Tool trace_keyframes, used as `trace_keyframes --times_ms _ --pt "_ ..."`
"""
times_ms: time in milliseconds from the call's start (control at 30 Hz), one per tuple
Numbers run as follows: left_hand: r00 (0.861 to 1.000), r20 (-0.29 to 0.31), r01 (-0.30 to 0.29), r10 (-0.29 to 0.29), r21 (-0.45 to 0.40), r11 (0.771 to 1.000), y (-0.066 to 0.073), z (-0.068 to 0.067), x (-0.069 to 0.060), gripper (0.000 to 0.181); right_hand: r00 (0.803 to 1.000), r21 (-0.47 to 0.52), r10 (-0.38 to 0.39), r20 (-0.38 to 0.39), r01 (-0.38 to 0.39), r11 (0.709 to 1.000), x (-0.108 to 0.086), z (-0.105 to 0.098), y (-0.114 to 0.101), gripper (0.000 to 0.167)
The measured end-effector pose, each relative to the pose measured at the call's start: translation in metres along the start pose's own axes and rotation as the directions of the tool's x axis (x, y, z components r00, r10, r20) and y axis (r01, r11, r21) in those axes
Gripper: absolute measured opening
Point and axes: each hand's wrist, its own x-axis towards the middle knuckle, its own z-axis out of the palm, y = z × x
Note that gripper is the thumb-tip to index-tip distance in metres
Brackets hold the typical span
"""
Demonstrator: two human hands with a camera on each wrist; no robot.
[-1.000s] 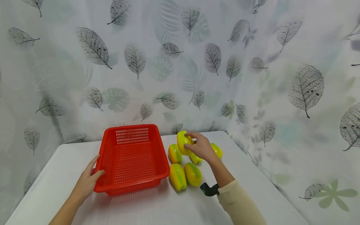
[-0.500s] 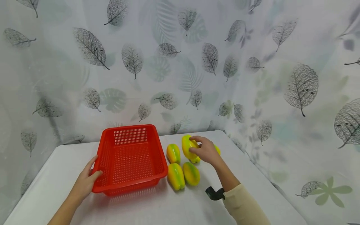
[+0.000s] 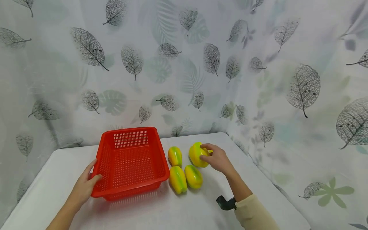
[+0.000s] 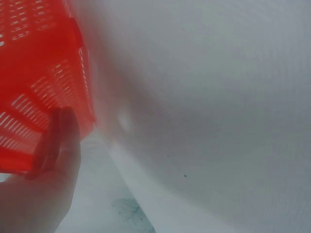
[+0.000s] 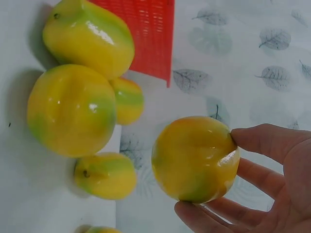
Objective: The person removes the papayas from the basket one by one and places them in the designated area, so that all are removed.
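The rim of a red plastic basket (image 3: 130,184) is gripped at its left side by my left hand (image 3: 84,185), thumb over the rim. In the left wrist view, the fingers (image 4: 68,141) lie along the basket's slotted wall (image 4: 53,97). My right hand (image 3: 217,157) pinches a yellow-green papaya (image 3: 197,156) between thumb and fingers. The right wrist view has this papaya (image 5: 194,160) held above the table. Between the basket and my right hand lie more papayas: one at the back (image 3: 175,156), and two in front, a longer one (image 3: 178,180) and a rounder one (image 3: 193,176).
A white-covered table (image 3: 201,210) carries everything. Behind and to the right hangs a leaf-patterned curtain (image 3: 178,80). Another papaya (image 5: 105,175) shows in the right wrist view, with a further one (image 5: 99,229) cut off at the bottom edge.
My right hand has moved right and lowered with the papaya, which now covers the papayas behind it. My left hand keeps its hold on the basket. The head view has shifted slightly.
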Motion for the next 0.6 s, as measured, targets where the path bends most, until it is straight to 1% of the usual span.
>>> trace_keyframes --times_ms 100,200,433,600 --pt "1.0 -0.001 -0.003 0.003 0.008 1.0 0.001 -0.001 -0.001 0.073 1.0 0.006 -0.002 -0.009 0.002 1.0 -0.002 -0.002 0.006 0.048" --pt "1.0 -0.002 -0.002 0.002 0.009 1.0 0.001 -0.001 -0.001 0.074 1.0 0.009 0.017 -0.009 -0.017 1.0 -0.004 -0.002 0.013 0.047" --pt "1.0 0.001 -0.01 0.01 -0.002 1.0 0.001 0.0 -0.002 0.073 0.999 -0.007 0.038 -0.012 -0.038 0.999 -0.009 -0.005 0.026 0.046" --pt "1.0 0.0 -0.012 0.012 -0.001 1.0 0.002 0.0 -0.002 0.073 0.999 -0.027 0.041 -0.009 -0.041 0.999 -0.013 -0.007 0.032 0.046"
